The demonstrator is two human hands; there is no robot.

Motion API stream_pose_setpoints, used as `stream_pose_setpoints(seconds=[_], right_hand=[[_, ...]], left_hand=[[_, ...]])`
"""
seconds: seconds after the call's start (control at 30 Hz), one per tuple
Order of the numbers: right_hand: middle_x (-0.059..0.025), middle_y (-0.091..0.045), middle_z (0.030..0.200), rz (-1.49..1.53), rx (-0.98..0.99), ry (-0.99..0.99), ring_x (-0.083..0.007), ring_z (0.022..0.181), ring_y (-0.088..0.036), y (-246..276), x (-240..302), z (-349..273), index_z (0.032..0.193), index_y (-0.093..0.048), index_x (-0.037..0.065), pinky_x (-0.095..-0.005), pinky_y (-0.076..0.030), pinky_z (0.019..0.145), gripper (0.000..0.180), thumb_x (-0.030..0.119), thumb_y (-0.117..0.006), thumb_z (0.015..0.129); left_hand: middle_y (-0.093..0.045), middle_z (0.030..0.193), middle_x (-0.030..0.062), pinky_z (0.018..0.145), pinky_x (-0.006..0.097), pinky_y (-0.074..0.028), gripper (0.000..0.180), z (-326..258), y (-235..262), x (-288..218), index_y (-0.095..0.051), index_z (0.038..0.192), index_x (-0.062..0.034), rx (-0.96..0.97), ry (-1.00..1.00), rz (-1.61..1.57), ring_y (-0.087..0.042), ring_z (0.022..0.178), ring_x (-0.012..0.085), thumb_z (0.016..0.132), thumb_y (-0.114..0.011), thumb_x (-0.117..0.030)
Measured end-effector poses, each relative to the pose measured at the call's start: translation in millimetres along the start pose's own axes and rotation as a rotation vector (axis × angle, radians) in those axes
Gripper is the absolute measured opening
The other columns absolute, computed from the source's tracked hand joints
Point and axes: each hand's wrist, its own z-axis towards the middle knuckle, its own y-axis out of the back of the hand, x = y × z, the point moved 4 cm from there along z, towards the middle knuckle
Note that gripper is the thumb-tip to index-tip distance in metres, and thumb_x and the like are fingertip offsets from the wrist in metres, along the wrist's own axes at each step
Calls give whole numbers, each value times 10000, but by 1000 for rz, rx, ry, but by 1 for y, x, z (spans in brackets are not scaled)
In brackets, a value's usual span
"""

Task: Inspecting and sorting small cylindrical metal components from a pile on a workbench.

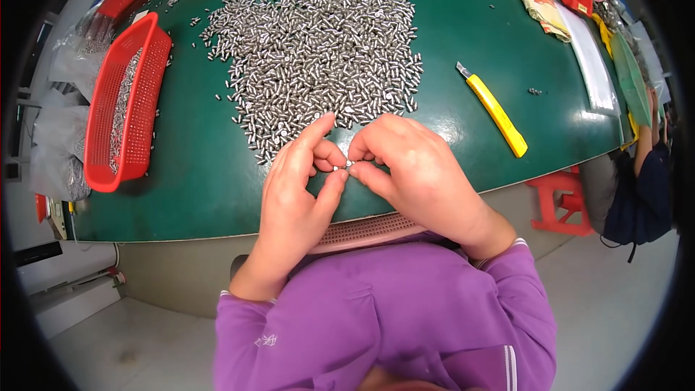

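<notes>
A large heap of small silvery metal cylinders [326, 51] covers the middle of a green tabletop [195, 195]. At its near edge, my left hand [289, 188] and my right hand [416, 163] meet. Between their fingertips is a tiny shiny metal piece [350, 164], too small to make out in full. My right thumb and index finger pinch it. On the other side, my left thumb and a curled finger are closed at it, while the left index finger points up toward the heap.
A red perforated basket [145, 146] holding more metal pieces stands at left. To the right lies a yellow utility knife [496, 114], blade extended. A pink basket [369, 230] sits below the table edge. Cloth [539, 3] lies far right; a red stool [561, 203] stands below.
</notes>
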Motion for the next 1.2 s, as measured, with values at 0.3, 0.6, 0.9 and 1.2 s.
stream_pose_setpoints(seconds=[0.3,0.6,0.9,1.2], right_hand=[[-82,-635,854,26,14,13,-268,775,-645,5,1,0,921,-623,38,-393,-521,716,218,13,-764,757],[-130,-593,866,42,53,24,-347,849,-596,2,-2,-2,928,-597,21,-455,-491,739,178,-4,-699,785],[-83,-635,831,-43,-7,10,-276,783,-642,-2,-1,0,900,-634,40,-401,-520,712,165,34,-743,776],[-83,-642,833,-38,-7,13,-276,783,-643,-1,-1,-1,895,-644,38,-398,-525,712,158,39,-747,775]], left_hand=[[-675,924,40,788,338,-507,692,0,1,0,-500,1427,-29,6,17,-22,-613,858,188,777,-705,91],[-671,986,53,783,334,-505,713,-2,-1,0,-475,1455,-31,-42,25,-20,-614,886,193,789,-702,85],[-671,941,46,778,333,-502,681,-1,0,0,-483,1444,-21,-24,3,14,-608,875,200,803,-691,80],[-655,935,63,786,333,-504,696,0,-1,-1,-476,1449,-13,-51,28,25,-599,863,192,797,-702,72]])
